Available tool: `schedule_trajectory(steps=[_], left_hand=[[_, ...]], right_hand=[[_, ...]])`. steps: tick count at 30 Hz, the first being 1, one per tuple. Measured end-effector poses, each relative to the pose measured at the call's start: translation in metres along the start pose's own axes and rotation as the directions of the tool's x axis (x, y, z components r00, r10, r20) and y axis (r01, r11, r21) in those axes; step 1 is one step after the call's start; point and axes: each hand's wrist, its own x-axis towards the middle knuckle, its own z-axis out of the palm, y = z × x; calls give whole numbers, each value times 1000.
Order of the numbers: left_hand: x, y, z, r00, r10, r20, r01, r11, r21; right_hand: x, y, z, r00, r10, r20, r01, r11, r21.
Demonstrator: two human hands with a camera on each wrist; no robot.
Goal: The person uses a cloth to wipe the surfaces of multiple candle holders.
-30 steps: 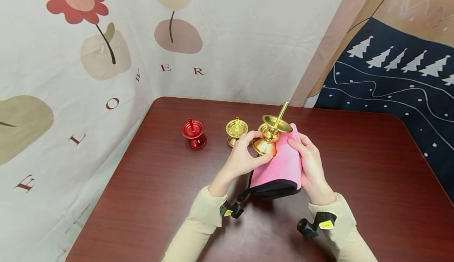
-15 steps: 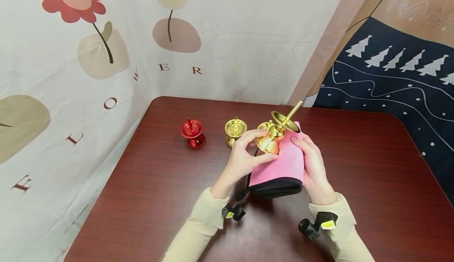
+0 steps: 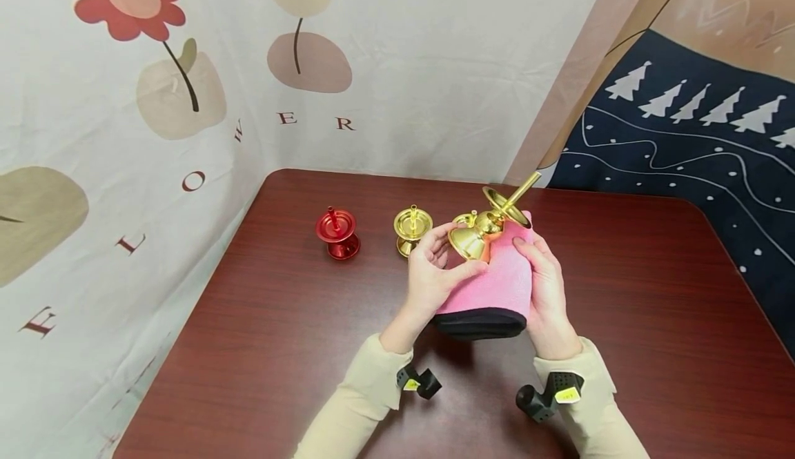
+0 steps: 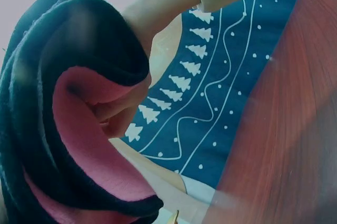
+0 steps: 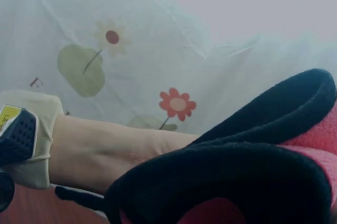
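Note:
In the head view my left hand (image 3: 431, 272) holds a gold candlestick (image 3: 472, 239) by its flared base, thumb in front and fingers behind. The candlestick leans to the right, its dish and long stem pointing up. My right hand (image 3: 545, 293) grips a folded pink cloth (image 3: 493, 283) with a black edge, thumb on the near face, and the cloth lies behind and below the candlestick. Both wrist views are largely filled by the cloth (image 4: 95, 145), its black-edged folds (image 5: 226, 168) hiding most of the grip. Right-hand fingers (image 4: 118, 113) show among the folds.
A red candlestick (image 3: 339, 232) and a shorter gold one (image 3: 413, 228) stand on the brown table (image 3: 279, 321) to the left. Another gold one (image 3: 464, 219) is mostly hidden behind the held candlestick. A printed white curtain (image 3: 422, 100) hangs behind the table.
The candlestick has tilted further right, its stem tip shifting right and slightly up. My left fingers have curled more at its base. The cloth's dangling black loop has gone out of sight.

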Motion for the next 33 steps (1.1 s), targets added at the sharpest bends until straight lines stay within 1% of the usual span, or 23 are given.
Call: schedule_trajectory(steps=[3,6,9,12,14,16,18,20,21,22,23,24,25,26,27,29,31,32,33], left_hand=[[-1,-1,2,1000,-3,-10,2,999,-49],[-1,-1,6,1000,-23,-20,21,997,-80],[-2,0,8,999,-31,-36,29,997,-68],[-2,0,8,999,-22,-45,19,997,-79],[-2,1,8,999,-13,-43,9,995,-102],[-3,1,8,999,-11,-50,5,994,-113],[-3,1,8,998,-11,-69,4,995,-99],[-3,1,8,995,-15,-99,8,998,-69],[-2,1,8,994,-21,-111,14,998,-57],[-2,1,8,992,-24,-123,19,999,-46],[-2,1,8,991,-24,-134,19,999,-37],[-1,1,8,989,-21,-144,17,999,-32],[-1,2,8,988,-18,-151,14,1000,-23],[0,2,8,988,-11,-156,10,1000,-9],[0,3,7,987,0,-161,2,1000,10],[1,3,6,985,34,-168,-28,999,42],[2,3,4,984,65,-167,-51,995,83],[3,3,4,983,77,-165,-61,993,100],[3,3,4,983,88,-163,-69,991,114]], right_hand=[[0,0,1,1000,-19,-20,19,1000,-23],[1,3,2,994,-90,-57,85,992,-89],[4,8,1,974,-196,-114,174,968,-180],[8,11,0,950,-280,-139,235,933,-274],[11,12,-2,948,-290,-132,237,919,-315],[14,12,-3,954,-275,-122,218,911,-349],[14,13,-4,958,-262,-116,199,900,-387],[13,15,-5,956,-275,-107,204,879,-432],[13,17,-5,951,-294,-99,220,863,-455],[12,19,-5,940,-330,-85,252,841,-479],[10,22,-6,924,-377,-63,296,810,-506],[9,24,-6,903,-428,-30,350,775,-526],[8,27,-6,878,-478,8,407,739,-537],[7,28,-6,847,-528,57,467,689,-554],[5,30,-7,811,-575,107,523,631,-573],[2,32,-6,733,-646,214,619,503,-603],[-2,31,-3,655,-691,306,687,375,-622],[-4,30,-2,613,-708,350,713,306,-631],[-5,28,0,578,-717,391,735,248,-631]])
